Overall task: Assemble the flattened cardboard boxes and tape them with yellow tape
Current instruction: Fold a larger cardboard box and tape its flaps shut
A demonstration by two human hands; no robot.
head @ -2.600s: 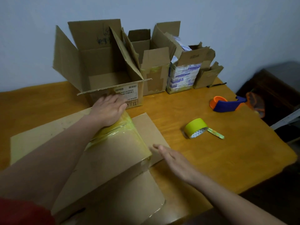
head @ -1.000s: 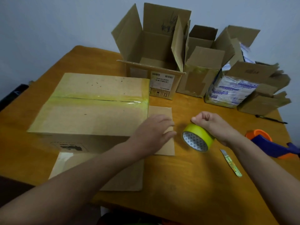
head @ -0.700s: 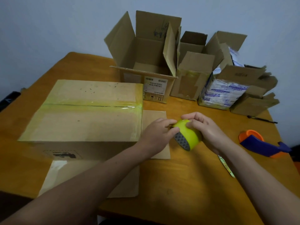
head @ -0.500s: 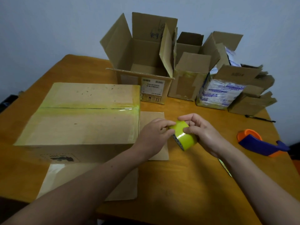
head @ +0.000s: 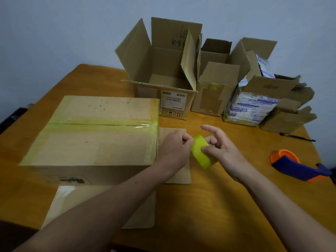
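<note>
A closed cardboard box [head: 94, 135] lies on the wooden table [head: 227, 206], its top seam covered with yellow tape. Its loose flaps [head: 101, 204] spread flat on the table beneath it. Just right of the box, both hands hold a roll of yellow tape [head: 203, 153] above the table. My right hand [head: 223, 148] grips the roll, thumb on its outer face, index finger stretched out. My left hand [head: 174, 148] pinches the roll's upper left edge with curled fingers.
An open empty box [head: 163, 70] stands at the back, with a smaller taped box [head: 214, 91] and two more boxes [head: 254, 104] to its right. An orange and blue tape dispenser [head: 298, 165] lies at the right edge. A black pen [head: 298, 139] lies behind it.
My right hand picked the tape roll up from the table and brought it left to my left hand, which left the box. The roll has turned in my hands.
</note>
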